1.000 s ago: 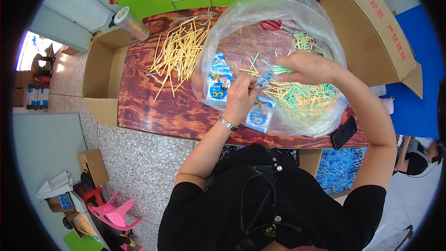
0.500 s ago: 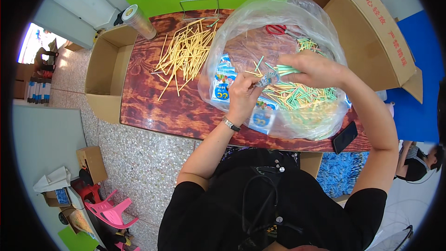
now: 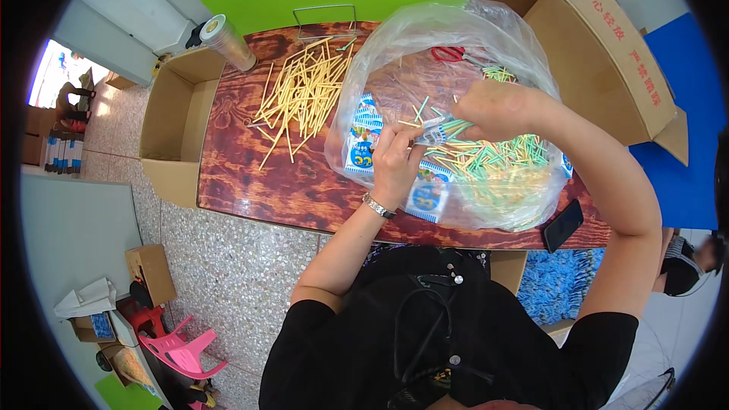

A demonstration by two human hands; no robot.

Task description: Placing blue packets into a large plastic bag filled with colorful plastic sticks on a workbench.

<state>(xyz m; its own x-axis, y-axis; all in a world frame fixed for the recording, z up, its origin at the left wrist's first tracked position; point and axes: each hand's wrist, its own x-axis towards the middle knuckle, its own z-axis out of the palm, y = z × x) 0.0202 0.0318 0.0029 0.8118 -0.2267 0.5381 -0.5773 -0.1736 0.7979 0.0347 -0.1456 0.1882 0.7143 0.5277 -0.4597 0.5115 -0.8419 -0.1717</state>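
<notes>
My left hand (image 3: 396, 158) is closed around a small blue and white packet (image 3: 433, 132), whose mouth faces right. In my right hand (image 3: 493, 111) is a bunch of thin green and yellow sticks (image 3: 456, 127), their ends at the packet's mouth. Both hands work over a large clear plastic bag (image 3: 456, 23) spread open on the table. Beneath my right hand lies a heap of short green and yellow sticks (image 3: 493, 158) in the bag. Several blue and white packets (image 3: 363, 144) lie at the bag's left side, and another packet (image 3: 427, 199) is at its front.
Long yellow sticks (image 3: 304, 91) are piled on the wooden table (image 3: 250, 175) left of the bag. Red-handled scissors (image 3: 448, 54) lie at the bag's back. A phone (image 3: 563, 225) rests near the front edge. Cardboard boxes (image 3: 175, 118) (image 3: 600, 68) flank the table.
My right hand has moved slightly left and down, bringing the sticks up to the packet's mouth. My left hand keeps its hold on the packet.
</notes>
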